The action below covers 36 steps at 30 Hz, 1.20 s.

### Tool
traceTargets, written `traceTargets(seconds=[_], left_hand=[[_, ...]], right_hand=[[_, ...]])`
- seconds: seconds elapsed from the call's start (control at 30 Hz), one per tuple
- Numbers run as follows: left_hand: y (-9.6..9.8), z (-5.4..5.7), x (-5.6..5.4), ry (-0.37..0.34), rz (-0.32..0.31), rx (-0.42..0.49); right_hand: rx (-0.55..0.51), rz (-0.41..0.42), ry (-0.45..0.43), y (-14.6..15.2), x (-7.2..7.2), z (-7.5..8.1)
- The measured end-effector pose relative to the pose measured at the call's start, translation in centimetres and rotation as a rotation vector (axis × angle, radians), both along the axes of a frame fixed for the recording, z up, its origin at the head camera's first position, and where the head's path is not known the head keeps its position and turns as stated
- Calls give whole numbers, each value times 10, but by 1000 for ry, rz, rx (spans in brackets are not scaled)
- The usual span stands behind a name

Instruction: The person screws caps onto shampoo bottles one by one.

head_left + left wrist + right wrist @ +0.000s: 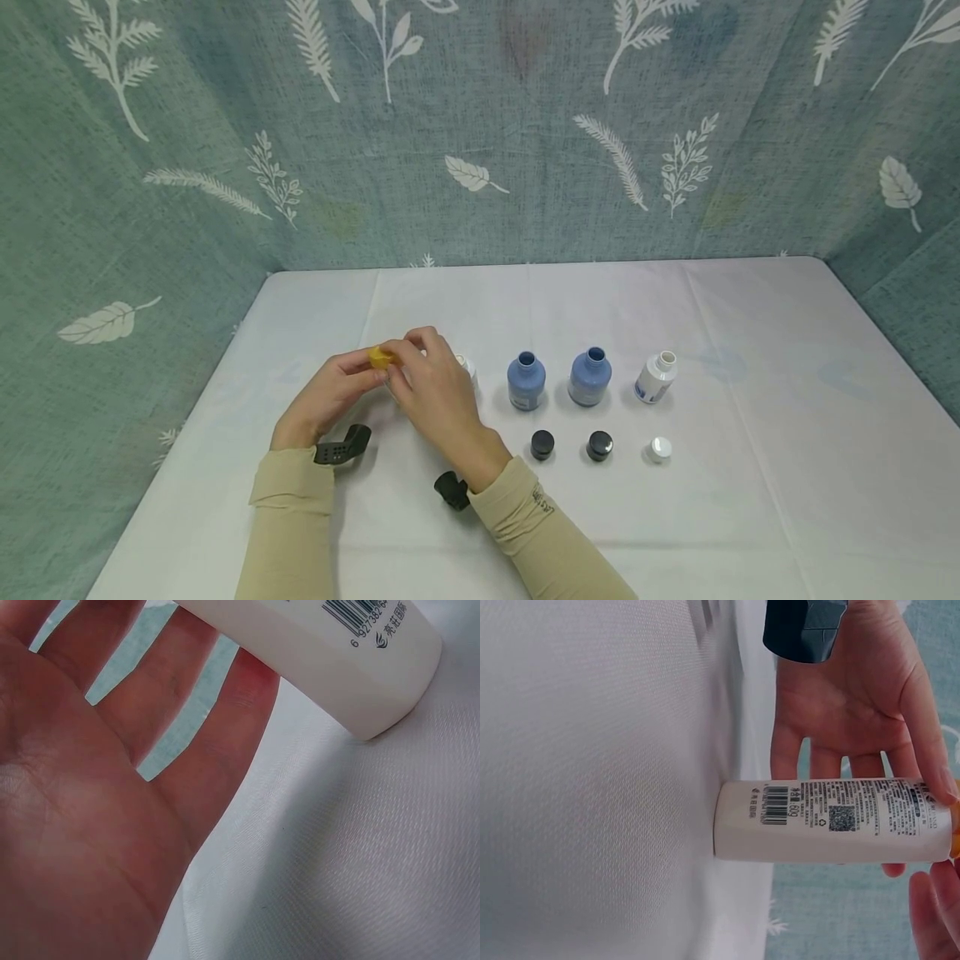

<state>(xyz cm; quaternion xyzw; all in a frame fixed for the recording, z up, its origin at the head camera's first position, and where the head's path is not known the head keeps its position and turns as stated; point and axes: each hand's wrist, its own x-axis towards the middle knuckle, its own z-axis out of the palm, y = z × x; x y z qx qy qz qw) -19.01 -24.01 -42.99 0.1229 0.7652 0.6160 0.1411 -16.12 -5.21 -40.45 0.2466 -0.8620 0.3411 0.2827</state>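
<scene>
A white bottle (832, 821) with a printed label and a yellow cap (380, 357) stands with its base at the tabletop. My left hand (330, 396) holds it near the top, thumb along the neck and fingers behind it. From the other side my right hand (442, 392) pinches the yellow cap between thumb and fingers. In the head view the hands hide most of this bottle's body. The lower part of the bottle shows in the left wrist view, beyond the spread left fingers (214, 742).
Right of my hands stand two uncapped blue bottles (527, 383) and an open white bottle (656, 379). Another white container (467, 367) is partly behind my right hand. Two black caps (542, 445) and a white cap (660, 451) lie in front on the white cloth (750, 500).
</scene>
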Motion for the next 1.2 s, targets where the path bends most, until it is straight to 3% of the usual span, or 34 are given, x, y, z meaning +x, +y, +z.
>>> traceTargets(seconds=[0.37, 0.73, 1.2], left_hand=[[-1, 0, 0, 18, -20, 7], [-1, -2, -1, 36, -45, 26], [0, -4, -2, 36, -32, 27]], right_hand=[[-33, 7, -10, 1, 0, 1], [5, 20, -47, 1, 1, 3], [23, 29, -29, 0, 0, 1]])
